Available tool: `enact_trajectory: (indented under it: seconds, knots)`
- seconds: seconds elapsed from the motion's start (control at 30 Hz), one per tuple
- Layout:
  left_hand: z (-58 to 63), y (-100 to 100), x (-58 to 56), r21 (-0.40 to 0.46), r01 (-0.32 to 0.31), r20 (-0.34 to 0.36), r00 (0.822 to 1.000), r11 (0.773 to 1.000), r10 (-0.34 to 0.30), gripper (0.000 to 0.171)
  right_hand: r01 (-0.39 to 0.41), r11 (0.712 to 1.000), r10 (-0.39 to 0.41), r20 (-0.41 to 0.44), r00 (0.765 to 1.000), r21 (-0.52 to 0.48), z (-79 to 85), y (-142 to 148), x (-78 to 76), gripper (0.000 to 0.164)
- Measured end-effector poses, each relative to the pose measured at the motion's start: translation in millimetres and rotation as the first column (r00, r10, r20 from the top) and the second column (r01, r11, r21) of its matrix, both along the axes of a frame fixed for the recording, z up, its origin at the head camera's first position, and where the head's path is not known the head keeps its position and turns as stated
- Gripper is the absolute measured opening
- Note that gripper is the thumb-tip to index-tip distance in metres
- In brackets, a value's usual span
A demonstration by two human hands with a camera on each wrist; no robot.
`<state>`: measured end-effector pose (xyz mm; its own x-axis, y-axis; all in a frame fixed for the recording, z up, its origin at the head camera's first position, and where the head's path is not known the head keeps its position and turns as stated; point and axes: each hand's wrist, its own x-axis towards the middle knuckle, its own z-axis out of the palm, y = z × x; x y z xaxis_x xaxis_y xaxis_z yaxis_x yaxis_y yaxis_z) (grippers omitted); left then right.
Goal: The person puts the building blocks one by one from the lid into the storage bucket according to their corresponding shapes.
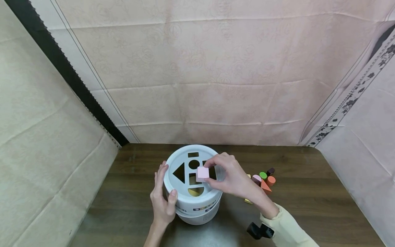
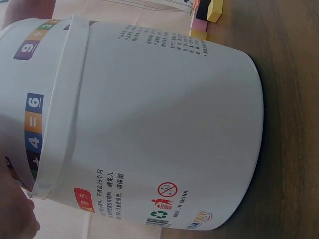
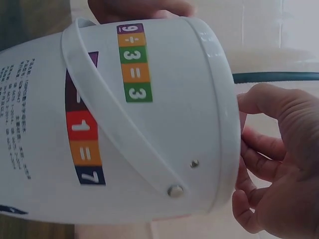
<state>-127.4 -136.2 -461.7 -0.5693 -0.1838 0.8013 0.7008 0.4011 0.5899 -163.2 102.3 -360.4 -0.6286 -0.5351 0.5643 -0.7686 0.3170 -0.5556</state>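
A white bucket [image 1: 197, 218] with a pale lid [image 1: 203, 150] stands on the wooden table. Several shaped holes pierce the lid, among them a triangle, a circle and a square. My left hand [image 1: 163, 202] rests against the bucket's left side, its fingers and thumb spread along the lid's rim. Between thumb and fingertips, my right hand [image 1: 229, 175] pinches a pale pink cube block [image 1: 202, 174] above the lid, near the square hole. Printed sums and a swung-down handle [image 3: 124, 134] show on the bucket in the right wrist view, where the block is hidden.
Right of the bucket lie several loose blocks, including a green one [image 1: 263, 175], an orange cylinder [image 1: 271, 180] and an orange triangle [image 1: 265, 186]. Patterned cloth [image 1: 197, 68] hangs behind the table [image 1: 296, 206] and at both sides. A black device [image 1: 260, 231] sits at my right wrist.
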Motion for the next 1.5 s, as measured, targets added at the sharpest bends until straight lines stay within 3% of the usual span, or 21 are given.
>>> enact_trajectory:
  seconds: [0.2,0.57,0.7,0.9,1.03,1.23,1.5]
  knots:
    - [-0.5,1.5,0.5,-0.002,0.000,0.006,1.000,1.000,0.000,0.061,-0.025,0.999,0.025,-0.005,1.000,0.028,-3.2,-10.2,-0.9,0.036]
    - [-2.5,2.7,2.4,0.003,-0.004,0.019,1.000,1.000,0.004,0.061,0.007,0.994,-0.010,0.030,0.999,0.106,-5.8,-13.6,2.6,0.035]
    - [-2.3,3.9,1.6,0.005,0.006,0.010,1.000,1.000,-0.006,0.061,0.036,0.998,-0.037,0.015,0.999,0.060,-6.8,-2.8,2.4,0.033]
    - [-2.4,5.2,-0.5,0.004,0.011,-0.007,1.000,1.000,-0.011,0.062,0.141,0.989,-0.142,-0.027,0.989,-0.053,-14.5,34.5,1.2,0.034]
    - [-2.4,4.3,-1.7,0.005,0.004,-0.017,1.000,1.000,-0.004,0.062,0.224,0.970,-0.222,0.031,0.974,-0.094,-31.6,64.7,6.0,0.037]
    - [-1.3,2.7,-2.0,0.012,0.001,-0.024,1.000,1.000,-0.001,0.062,0.310,0.947,-0.305,0.076,0.949,-0.080,-77.1,98.9,18.3,0.037]
    - [-0.2,3.3,-2.3,0.020,-0.002,-0.022,1.000,1.000,0.003,0.063,0.447,0.895,-0.440,0.194,0.877,0.012,-132.6,119.1,35.6,0.034]
